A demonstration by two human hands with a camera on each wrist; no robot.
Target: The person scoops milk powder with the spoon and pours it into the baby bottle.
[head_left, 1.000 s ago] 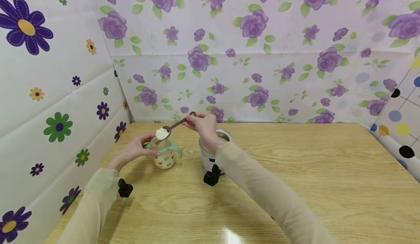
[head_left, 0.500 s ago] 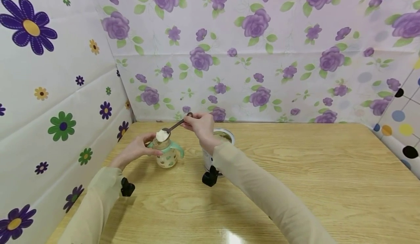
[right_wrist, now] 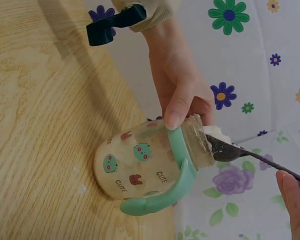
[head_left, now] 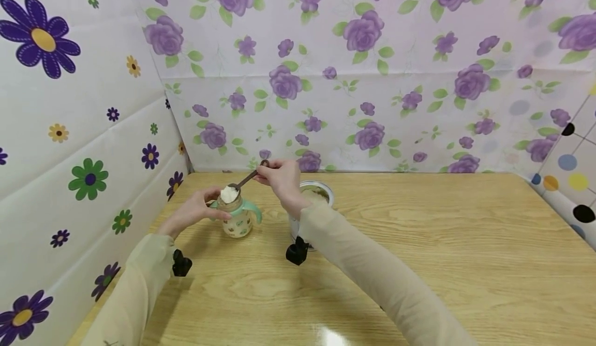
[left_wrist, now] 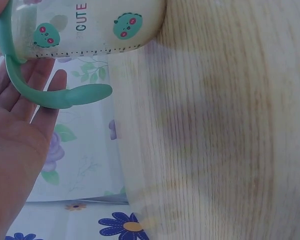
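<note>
A clear baby bottle point(head_left: 238, 227) with a green two-handled collar and small printed animals stands upright on the wooden table. Its upper part is gripped by my left hand point(head_left: 197, 210), the thumb lying on the collar in the right wrist view. My right hand point(head_left: 285, 180) pinches the handle end of a dark spoon point(right_wrist: 227, 152). A heap of white powder point(right_wrist: 217, 133) sits in the spoon's bowl, right at the bottle's mouth. Powder clings around the bottle neck point(right_wrist: 197, 145). In the left wrist view, one green handle point(left_wrist: 47, 98) passes in front of my fingers.
A white can point(head_left: 294, 226) of pale powder stands right of the bottle, partly behind my right forearm. Flower-patterned sheets point(head_left: 326, 103) hang behind and to the left of the wooden table point(head_left: 442, 247). Black wrist cameras point(head_left: 296, 253) hang below both wrists.
My right hand has shifted slightly left, bringing the spoon and its powder lower onto the bottle's mouth. More of the can's opening shows. My left hand keeps its hold on the bottle.
</note>
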